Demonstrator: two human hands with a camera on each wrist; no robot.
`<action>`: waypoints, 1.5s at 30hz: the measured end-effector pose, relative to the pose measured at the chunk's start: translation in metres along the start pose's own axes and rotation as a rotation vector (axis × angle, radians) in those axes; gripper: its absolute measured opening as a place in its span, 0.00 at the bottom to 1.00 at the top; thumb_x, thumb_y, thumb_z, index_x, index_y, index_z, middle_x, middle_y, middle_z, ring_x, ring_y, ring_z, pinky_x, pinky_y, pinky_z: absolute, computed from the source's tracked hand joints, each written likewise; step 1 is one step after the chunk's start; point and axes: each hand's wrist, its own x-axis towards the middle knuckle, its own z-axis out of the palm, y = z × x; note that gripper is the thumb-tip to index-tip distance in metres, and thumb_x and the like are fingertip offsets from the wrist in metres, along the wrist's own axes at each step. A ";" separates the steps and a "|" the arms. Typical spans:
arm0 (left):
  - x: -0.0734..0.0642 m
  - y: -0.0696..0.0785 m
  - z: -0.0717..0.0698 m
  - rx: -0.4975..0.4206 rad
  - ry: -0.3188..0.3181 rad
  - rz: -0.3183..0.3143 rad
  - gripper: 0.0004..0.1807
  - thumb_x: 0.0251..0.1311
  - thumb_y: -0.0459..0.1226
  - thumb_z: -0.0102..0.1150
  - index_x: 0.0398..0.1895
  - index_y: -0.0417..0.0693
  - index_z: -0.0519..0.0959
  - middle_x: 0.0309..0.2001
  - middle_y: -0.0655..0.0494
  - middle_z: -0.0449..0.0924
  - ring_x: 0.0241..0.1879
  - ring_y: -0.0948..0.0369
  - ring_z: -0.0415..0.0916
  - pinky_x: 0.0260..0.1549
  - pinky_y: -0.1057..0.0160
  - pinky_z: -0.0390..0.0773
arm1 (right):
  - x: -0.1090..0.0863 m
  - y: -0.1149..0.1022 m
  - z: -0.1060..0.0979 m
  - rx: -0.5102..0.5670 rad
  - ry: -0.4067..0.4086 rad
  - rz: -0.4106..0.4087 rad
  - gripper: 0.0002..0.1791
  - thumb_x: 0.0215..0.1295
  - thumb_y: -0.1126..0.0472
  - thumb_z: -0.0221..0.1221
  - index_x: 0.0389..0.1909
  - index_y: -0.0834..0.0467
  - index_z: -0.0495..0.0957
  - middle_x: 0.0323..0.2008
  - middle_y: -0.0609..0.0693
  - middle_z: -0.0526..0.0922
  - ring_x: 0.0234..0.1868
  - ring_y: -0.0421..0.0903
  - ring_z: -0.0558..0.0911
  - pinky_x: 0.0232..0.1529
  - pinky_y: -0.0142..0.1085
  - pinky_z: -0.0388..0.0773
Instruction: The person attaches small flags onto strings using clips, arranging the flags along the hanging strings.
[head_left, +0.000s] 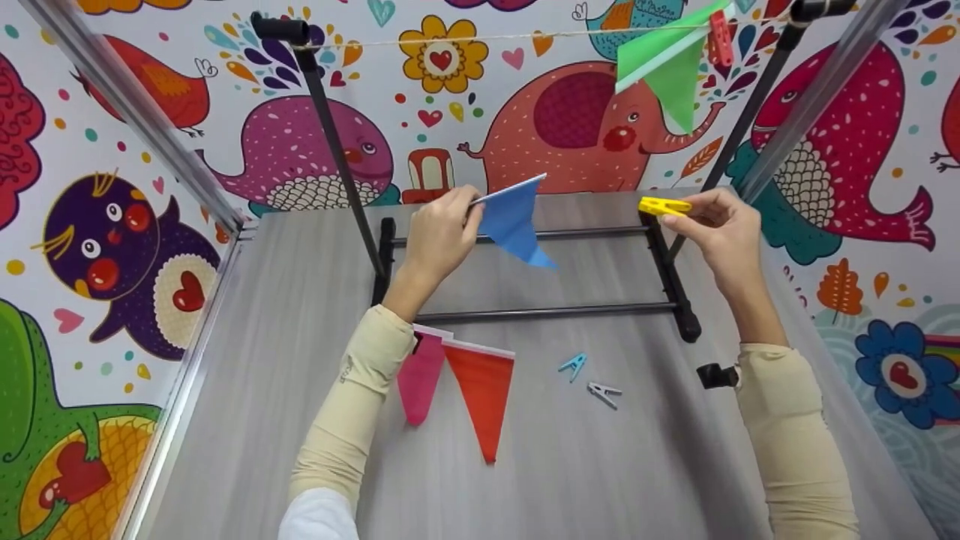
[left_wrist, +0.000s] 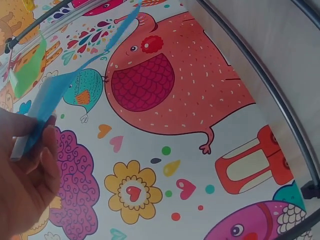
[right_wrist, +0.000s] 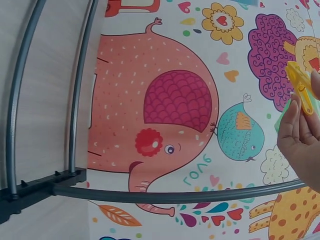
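In the head view my left hand [head_left: 444, 232] pinches a blue triangular flag [head_left: 516, 223] by one end of its white-edged top. The left wrist view shows the same blue flag [left_wrist: 55, 92] between thumb and fingers. My right hand [head_left: 724, 225] holds a yellow clothespin [head_left: 664, 206] between thumb and fingertips, to the right of the flag and apart from it. Above hangs a green flag [head_left: 667, 71] on a string [head_left: 480, 37], with a red clothespin [head_left: 720, 39] at its right end. On the table lie a red flag [head_left: 484, 390] and a pink flag [head_left: 421, 379].
A black frame [head_left: 330, 142] stands on the grey table [head_left: 585, 465], the string tied between its upright posts. A blue clothespin [head_left: 574, 366] and a grey clothespin [head_left: 604, 394] lie in front of its lower bar [head_left: 547, 311]. Patterned walls surround the table.
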 end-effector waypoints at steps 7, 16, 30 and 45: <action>0.018 0.002 -0.008 0.027 -0.023 0.017 0.11 0.69 0.40 0.51 0.38 0.41 0.79 0.33 0.50 0.82 0.29 0.57 0.79 0.29 0.61 0.78 | 0.012 -0.013 0.001 -0.033 0.026 -0.052 0.17 0.52 0.64 0.70 0.40 0.69 0.79 0.34 0.54 0.82 0.35 0.48 0.77 0.39 0.27 0.78; 0.048 0.008 -0.022 0.093 -0.048 0.058 0.13 0.69 0.41 0.49 0.40 0.42 0.80 0.34 0.50 0.82 0.31 0.56 0.80 0.33 0.62 0.80 | 0.026 -0.028 0.002 -0.139 0.030 -0.114 0.15 0.54 0.64 0.69 0.40 0.69 0.80 0.32 0.53 0.81 0.33 0.47 0.78 0.40 0.27 0.77; 0.081 0.017 -0.037 0.113 -0.120 0.046 0.15 0.70 0.42 0.48 0.44 0.41 0.80 0.36 0.48 0.81 0.33 0.56 0.79 0.37 0.61 0.79 | 0.042 -0.058 0.009 -0.310 0.018 -0.177 0.15 0.54 0.59 0.69 0.38 0.66 0.84 0.33 0.49 0.85 0.32 0.42 0.83 0.38 0.25 0.77; 0.109 0.025 -0.045 0.133 -0.086 0.076 0.17 0.72 0.42 0.43 0.46 0.40 0.80 0.42 0.48 0.80 0.43 0.53 0.73 0.45 0.61 0.74 | 0.056 -0.079 0.016 -0.337 0.021 -0.281 0.13 0.57 0.59 0.67 0.38 0.66 0.84 0.35 0.52 0.86 0.31 0.38 0.83 0.36 0.26 0.76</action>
